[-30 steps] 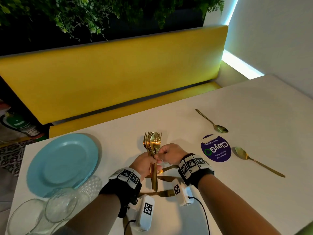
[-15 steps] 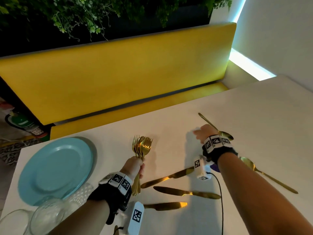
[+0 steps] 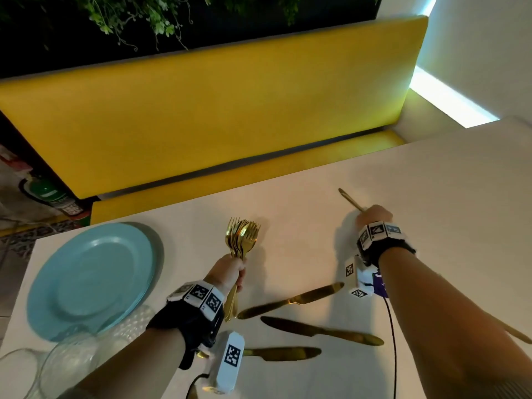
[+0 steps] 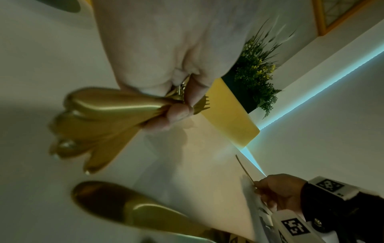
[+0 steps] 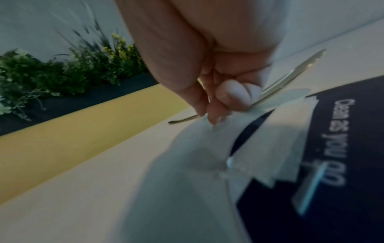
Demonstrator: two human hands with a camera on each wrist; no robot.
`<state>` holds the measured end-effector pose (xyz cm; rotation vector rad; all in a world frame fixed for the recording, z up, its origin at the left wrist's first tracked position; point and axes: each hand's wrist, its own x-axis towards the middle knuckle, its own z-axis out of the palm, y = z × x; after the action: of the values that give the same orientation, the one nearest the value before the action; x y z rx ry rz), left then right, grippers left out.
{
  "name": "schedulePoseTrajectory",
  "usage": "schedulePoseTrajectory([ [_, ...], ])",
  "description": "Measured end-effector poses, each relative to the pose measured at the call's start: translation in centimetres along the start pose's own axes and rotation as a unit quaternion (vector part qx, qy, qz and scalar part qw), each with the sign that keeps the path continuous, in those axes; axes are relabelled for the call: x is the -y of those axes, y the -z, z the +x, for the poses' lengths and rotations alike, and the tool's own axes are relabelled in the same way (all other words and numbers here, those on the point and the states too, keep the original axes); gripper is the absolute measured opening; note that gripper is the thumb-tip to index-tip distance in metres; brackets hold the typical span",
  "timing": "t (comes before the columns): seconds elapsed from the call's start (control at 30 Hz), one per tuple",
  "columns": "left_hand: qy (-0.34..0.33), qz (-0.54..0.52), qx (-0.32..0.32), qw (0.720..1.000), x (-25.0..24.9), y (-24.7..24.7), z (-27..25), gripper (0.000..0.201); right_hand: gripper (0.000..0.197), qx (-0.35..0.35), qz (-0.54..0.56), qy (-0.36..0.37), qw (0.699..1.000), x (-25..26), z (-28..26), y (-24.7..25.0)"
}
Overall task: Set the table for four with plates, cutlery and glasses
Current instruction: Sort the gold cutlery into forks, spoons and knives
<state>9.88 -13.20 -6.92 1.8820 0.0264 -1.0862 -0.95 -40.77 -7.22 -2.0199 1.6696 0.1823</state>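
left hand clenched round forks, upright over the desk. right hand pinching a spoon lying on the desk. probably thin, stiff, slick metal; best gripped mid-handle.

Bare forearms enter from the lower edge of the head view. Each wrist carries a black wrist wrap topped by a white band of black-and-white square markers. Below each wrist hangs a white camera box bearing one such marker; a thin black cable trails from it.
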Motion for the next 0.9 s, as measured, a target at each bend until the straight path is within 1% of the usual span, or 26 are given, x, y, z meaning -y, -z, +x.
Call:
schedulePoseTrajectory([
  [0.1,-0.001,0.006,0.000,1.000,0.0,-0.3,0.0,0.026,0.025,-0.016,-0.042,0.034,0.998,0.2,-0.6,-0.3],
  [0.23,-0.006,0.011,0.008,1.000,-0.4,-0.3,-0.2,0.026,0.024,0.018,-0.121,0.062,0.991,0.9,-2.2,-0.1],
  [0.37,-0.009,0.003,0.001,1.000,-0.8,0.0,-0.7,0.020,0.024,0.021,-0.208,0.138,0.968,1.1,-4.1,0.2],
  [0.4,-0.014,0.005,-0.001,1.000,-0.9,0.1,-0.8,0.018,0.025,0.023,-0.241,0.172,0.955,1.3,-4.7,0.4],
  [0.47,-0.024,0.027,-0.006,0.999,-1.4,0.2,-1.0,0.016,0.026,0.031,-0.301,0.258,0.917,1.7,-6.3,0.9],
  [0.53,-0.028,0.057,-0.006,0.998,-1.8,0.3,-1.3,0.010,0.026,0.052,-0.336,0.356,0.871,2.2,-8.2,1.3],
  [0.6,-0.037,0.097,0.000,0.995,-2.3,0.2,-1.9,0.004,0.027,0.066,-0.361,0.447,0.816,2.8,-10.4,1.6],
  [0.63,-0.039,0.117,0.008,0.992,-2.5,0.0,-2.3,0.004,0.027,0.069,-0.370,0.482,0.791,3.1,-11.5,1.6],
  [0.67,-0.041,0.130,0.020,0.990,-2.7,-0.1,-2.6,0.005,0.027,0.070,-0.374,0.507,0.774,3.5,-12.6,1.6],
  [0.73,-0.036,0.142,0.057,0.988,-2.7,-0.5,-3.2,0.007,0.028,0.075,-0.373,0.537,0.753,4.1,-14.2,1.4],
  [0.8,-0.031,0.139,0.094,0.985,-2.6,-1.0,-3.9,0.013,0.027,0.078,-0.370,0.556,0.740,4.5,-15.4,0.8],
  [0.9,-0.021,0.141,0.123,0.982,-2.3,-1.8,-4.7,0.028,0.025,0.086,-0.372,0.557,0.737,4.6,-16.3,-0.1],
])
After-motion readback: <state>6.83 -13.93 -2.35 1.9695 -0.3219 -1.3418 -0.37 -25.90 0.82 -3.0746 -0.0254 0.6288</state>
